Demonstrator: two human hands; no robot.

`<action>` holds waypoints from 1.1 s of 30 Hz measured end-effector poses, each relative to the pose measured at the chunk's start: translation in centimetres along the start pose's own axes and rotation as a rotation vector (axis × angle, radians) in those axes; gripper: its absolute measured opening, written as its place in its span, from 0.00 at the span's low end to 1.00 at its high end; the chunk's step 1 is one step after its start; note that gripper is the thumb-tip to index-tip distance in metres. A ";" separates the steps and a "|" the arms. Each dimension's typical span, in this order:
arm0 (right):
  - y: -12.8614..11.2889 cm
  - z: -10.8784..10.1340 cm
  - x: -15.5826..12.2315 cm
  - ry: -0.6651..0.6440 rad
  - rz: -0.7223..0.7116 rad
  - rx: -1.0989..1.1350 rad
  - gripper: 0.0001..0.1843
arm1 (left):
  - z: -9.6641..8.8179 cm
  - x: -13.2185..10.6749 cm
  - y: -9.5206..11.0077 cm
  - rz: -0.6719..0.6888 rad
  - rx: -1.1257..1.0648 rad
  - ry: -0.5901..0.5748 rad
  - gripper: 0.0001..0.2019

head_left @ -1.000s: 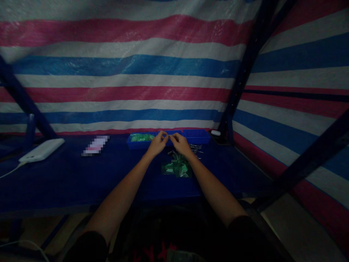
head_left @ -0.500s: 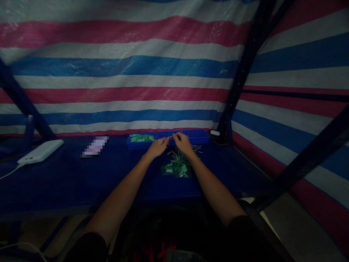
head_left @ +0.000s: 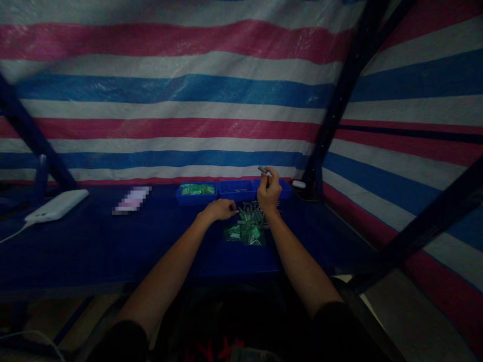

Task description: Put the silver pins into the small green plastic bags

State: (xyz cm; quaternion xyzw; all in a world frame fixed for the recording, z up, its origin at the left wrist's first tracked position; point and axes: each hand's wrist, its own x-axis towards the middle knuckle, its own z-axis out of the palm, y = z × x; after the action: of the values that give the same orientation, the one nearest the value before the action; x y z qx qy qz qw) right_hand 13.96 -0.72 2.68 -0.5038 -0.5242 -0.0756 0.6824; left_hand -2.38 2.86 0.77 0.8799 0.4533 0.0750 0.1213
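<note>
Right hand [head_left: 268, 191] pinches small part [head_left: 262, 170], axis tilted up-left; left hand [head_left: 221, 208] grip unclear

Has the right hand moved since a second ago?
Yes. The right hand has risen and shifted right: it was low before the middle blue tray, and now pinches a small grey piece above the right-hand tray.

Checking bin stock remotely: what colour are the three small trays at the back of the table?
Blue, all three trays; clearest in the head view.

Three blue trays [head_left: 196, 200], two hands [head_left: 221, 208]
</note>
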 end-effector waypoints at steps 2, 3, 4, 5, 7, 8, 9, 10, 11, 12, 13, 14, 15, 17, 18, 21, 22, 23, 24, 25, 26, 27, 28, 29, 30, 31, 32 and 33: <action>0.3 0.0 0.1 0.050 -0.044 -0.027 0.20 | -0.2 -0.1 0.2 0.020 0.045 -0.064 0.13; 0.6 0.1 0.2 0.058 -0.054 -0.063 0.20 | -0.2 -0.1 0.2 0.022 0.063 -0.080 0.13; 0.8 0.1 0.3 0.043 -0.053 -0.121 0.21 | -0.2 -0.1 0.3 0.020 0.077 -0.084 0.13; 1.1 0.2 0.4 0.000 -0.041 -0.200 0.21 | -0.2 -0.1 0.3 0.020 0.086 -0.082 0.13; 1.6 0.3 0.5 -0.173 0.004 -0.398 0.21 | -0.2 -0.2 0.3 0.021 0.104 -0.068 0.12; 1.8 0.3 0.5 -0.286 0.035 -0.495 0.21 | -0.1 -0.2 0.3 0.020 0.114 -0.059 0.11; 2.0 0.3 0.5 -0.397 0.067 -0.575 0.22 | -0.1 -0.2 0.3 0.015 0.124 -0.047 0.11; 2.2 0.3 0.5 -0.488 0.096 -0.630 0.23 | -0.1 -0.1 0.2 0.007 0.132 -0.034 0.11; 2.4 0.3 0.4 -0.552 0.116 -0.658 0.23 | -0.1 -0.1 0.1 -0.007 0.135 -0.023 0.11; 2.5 0.4 0.3 -0.589 0.125 -0.659 0.23 | 0.0 0.0 0.1 -0.022 0.132 -0.010 0.11; 2.6 0.4 0.3 -0.606 0.126 -0.640 0.22 | 0.0 0.0 0.0 -0.035 0.125 0.002 0.11; 2.6 0.5 0.2 -0.613 0.120 -0.607 0.20 | 0.1 0.1 0.0 -0.045 0.112 0.011 0.11; 2.7 0.6 0.1 -0.620 0.110 -0.565 0.19 | 0.2 0.1 0.0 -0.052 0.097 0.015 0.11; 2.7 1.0 -0.2 -0.647 0.092 -0.480 0.18 | 0.3 0.2 0.1 -0.055 0.069 0.023 0.10; 2.7 1.3 -0.4 -0.663 0.085 -0.444 0.17 | 0.3 0.2 0.1 -0.055 0.055 0.028 0.10; 2.7 2.0 -1.1 -0.704 0.063 -0.357 0.14 | 0.4 0.2 0.0 -0.071 0.009 0.076 0.09; 2.7 2.2 -1.3 -0.716 0.053 -0.333 0.13 | 0.4 0.2 -0.1 -0.081 -0.011 0.100 0.09; 2.7 2.4 -1.5 -0.727 0.041 -0.309 0.13 | 0.4 0.3 -0.2 -0.093 -0.034 0.126 0.09; 2.8 2.5 -1.6 -0.740 0.028 -0.284 0.12 | 0.4 0.4 -0.4 -0.101 -0.060 0.152 0.09; 2.8 2.6 -1.7 -0.756 0.018 -0.261 0.11 | 0.4 0.6 -0.6 -0.105 -0.086 0.178 0.09; 2.8 2.7 -1.8 -0.775 0.012 -0.240 0.11 | 0.3 0.7 -0.7 -0.105 -0.112 0.203 0.09; 2.8 2.7 -1.9 -0.796 0.013 -0.220 0.10 | 0.3 0.9 -0.9 -0.103 -0.136 0.229 0.09; 2.7 2.7 -1.9 -0.816 0.017 -0.200 0.11 | 0.3 1.0 -1.0 -0.100 -0.162 0.254 0.10; 2.7 2.6 -2.0 -0.832 0.022 -0.179 0.12 | 0.2 1.2 -1.1 -0.096 -0.197 0.275 0.10; 2.6 2.6 -2.0 -0.844 0.025 -0.156 0.13 | 0.1 1.3 -1.1 -0.092 -0.243 0.289 0.11; 2.5 2.5 -2.0 -0.851 0.025 -0.131 0.14 | 0.1 1.4 -1.0 -0.086 -0.304 0.293 0.11; 2.4 2.5 -2.0 -0.852 0.023 -0.106 0.15 | 0.0 1.4 -1.0 -0.079 -0.379 0.286 0.12; 2.3 2.5 -2.0 -0.850 0.020 -0.084 0.15 | -0.1 1.4 -0.9 -0.075 -0.460 0.273 0.12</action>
State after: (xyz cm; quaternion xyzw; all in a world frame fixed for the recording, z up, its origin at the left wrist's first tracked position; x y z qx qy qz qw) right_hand 13.00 1.44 -0.44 -0.5226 -0.7503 0.1242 0.3854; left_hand -2.27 4.50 0.68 0.7936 0.4687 0.2896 0.2582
